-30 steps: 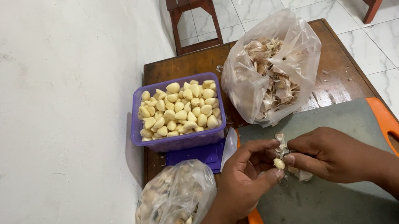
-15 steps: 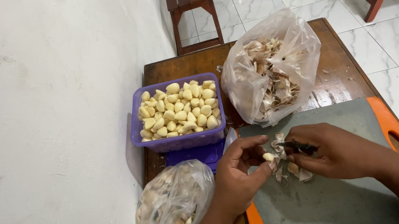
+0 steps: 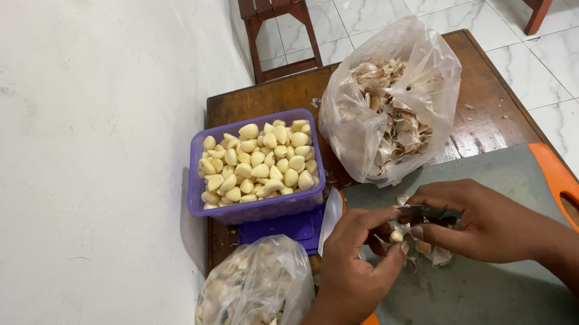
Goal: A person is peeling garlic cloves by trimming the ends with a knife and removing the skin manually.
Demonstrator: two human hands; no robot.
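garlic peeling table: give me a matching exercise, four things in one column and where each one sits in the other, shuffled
Things:
1. purple tub of peeled cloves
2. bag of skins
3. bag of unpeeled garlic
4. garlic clove

Places:
A. near left corner, by the wall
B. between left hand and right hand, above the cutting board
C. far side, right of the tub
D. far side, by the wall

Pairs: 1-D, 2-C, 3-A, 4-B

My hands meet over the cutting board on the counter. Beyond my left hand sits the tub of peeled garlic cloves; beyond my right hand, the bag of garlic skins. Left of my left hand lies another bag.
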